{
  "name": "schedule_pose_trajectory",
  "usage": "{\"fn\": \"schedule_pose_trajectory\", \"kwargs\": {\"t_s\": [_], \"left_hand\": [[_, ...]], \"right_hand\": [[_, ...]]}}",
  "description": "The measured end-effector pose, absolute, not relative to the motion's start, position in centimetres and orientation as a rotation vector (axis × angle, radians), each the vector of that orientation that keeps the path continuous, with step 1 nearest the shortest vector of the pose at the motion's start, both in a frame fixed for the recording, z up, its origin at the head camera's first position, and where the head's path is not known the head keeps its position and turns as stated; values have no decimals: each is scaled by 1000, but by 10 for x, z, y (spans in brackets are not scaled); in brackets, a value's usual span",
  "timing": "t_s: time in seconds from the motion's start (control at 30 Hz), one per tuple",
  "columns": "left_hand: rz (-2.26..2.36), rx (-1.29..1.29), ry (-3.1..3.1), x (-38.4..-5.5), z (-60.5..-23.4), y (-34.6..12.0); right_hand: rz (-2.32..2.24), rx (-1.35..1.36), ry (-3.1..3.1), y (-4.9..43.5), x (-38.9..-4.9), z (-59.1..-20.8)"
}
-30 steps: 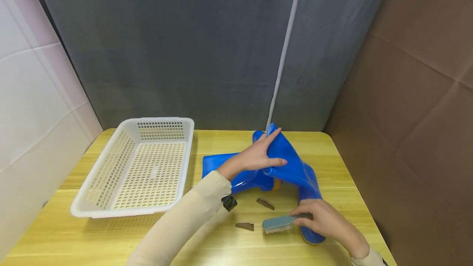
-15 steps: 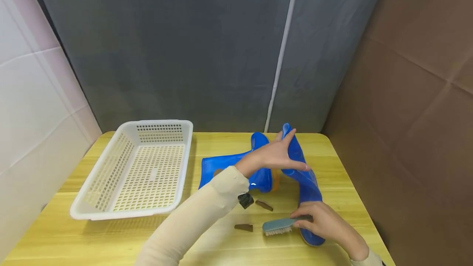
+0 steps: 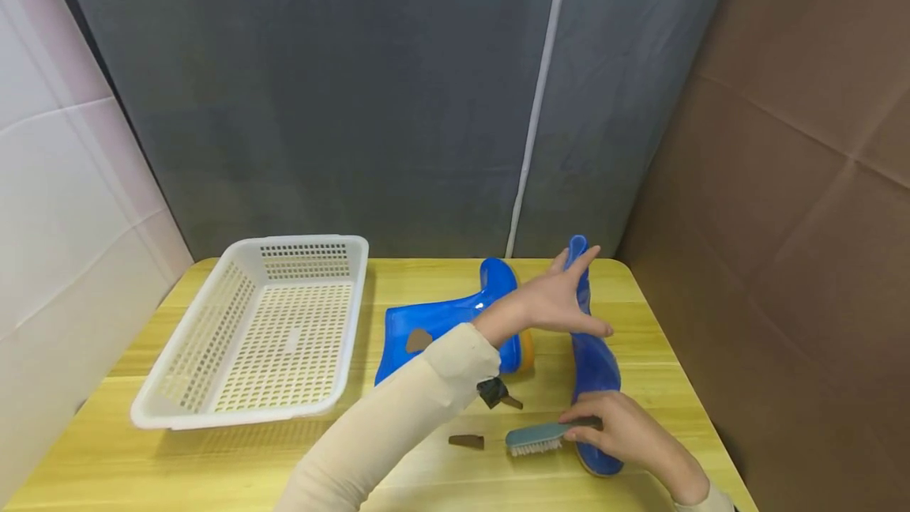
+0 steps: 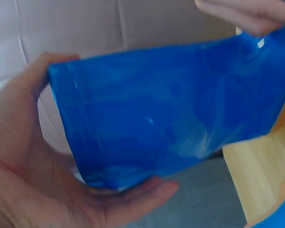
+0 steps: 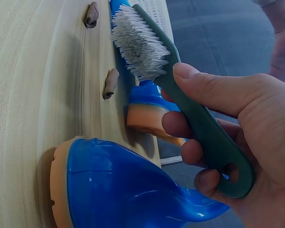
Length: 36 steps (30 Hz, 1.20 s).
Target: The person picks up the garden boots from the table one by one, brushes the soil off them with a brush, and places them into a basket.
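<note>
My left hand (image 3: 550,299) holds a blue rain boot (image 3: 596,366) by the top of its shaft, thumb on one side and fingers on the other. The left wrist view shows that boot's shaft (image 4: 147,114) spanning the hand's grip. My right hand (image 3: 629,433) grips a green-handled scrub brush (image 3: 536,437) in front of the boot's foot. White bristles (image 5: 140,42) point away from the palm in the right wrist view. A second blue rain boot (image 3: 426,318) lies on its side to the left, with a brown patch (image 3: 418,340) on its shaft; my left forearm partly covers it.
A white perforated plastic basket (image 3: 348,338) stands at the left of the wooden table (image 3: 235,472). Small brown pieces (image 3: 466,442) lie in front of the lying boot. A grey wall (image 3: 320,101) rises behind, and a brown one (image 3: 803,243) borders the right.
My left hand has swung the boot's shaft to the right and more upright, uncovering more of the lying boot and its brown patch. The right hand and brush stay nearly still.
</note>
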<state>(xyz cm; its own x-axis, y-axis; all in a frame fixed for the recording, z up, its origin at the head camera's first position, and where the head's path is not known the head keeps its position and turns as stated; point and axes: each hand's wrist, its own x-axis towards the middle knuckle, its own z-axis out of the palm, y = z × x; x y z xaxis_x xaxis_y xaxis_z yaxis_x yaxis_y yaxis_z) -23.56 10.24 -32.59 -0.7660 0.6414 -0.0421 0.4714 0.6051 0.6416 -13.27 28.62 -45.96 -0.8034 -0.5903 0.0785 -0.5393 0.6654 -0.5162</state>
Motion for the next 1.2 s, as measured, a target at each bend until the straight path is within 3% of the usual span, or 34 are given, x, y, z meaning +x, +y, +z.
{"fn": "schedule_pose_trajectory", "kwargs": {"t_s": [0.4,1.2], "left_hand": [[1063,830,2833,-209,-333,122],[1452,671,2687,-211,-372,135]], "right_hand": [[-808,-905,2838,287,-131,-465],[-650,-776,3089,269,-115,-482]]}}
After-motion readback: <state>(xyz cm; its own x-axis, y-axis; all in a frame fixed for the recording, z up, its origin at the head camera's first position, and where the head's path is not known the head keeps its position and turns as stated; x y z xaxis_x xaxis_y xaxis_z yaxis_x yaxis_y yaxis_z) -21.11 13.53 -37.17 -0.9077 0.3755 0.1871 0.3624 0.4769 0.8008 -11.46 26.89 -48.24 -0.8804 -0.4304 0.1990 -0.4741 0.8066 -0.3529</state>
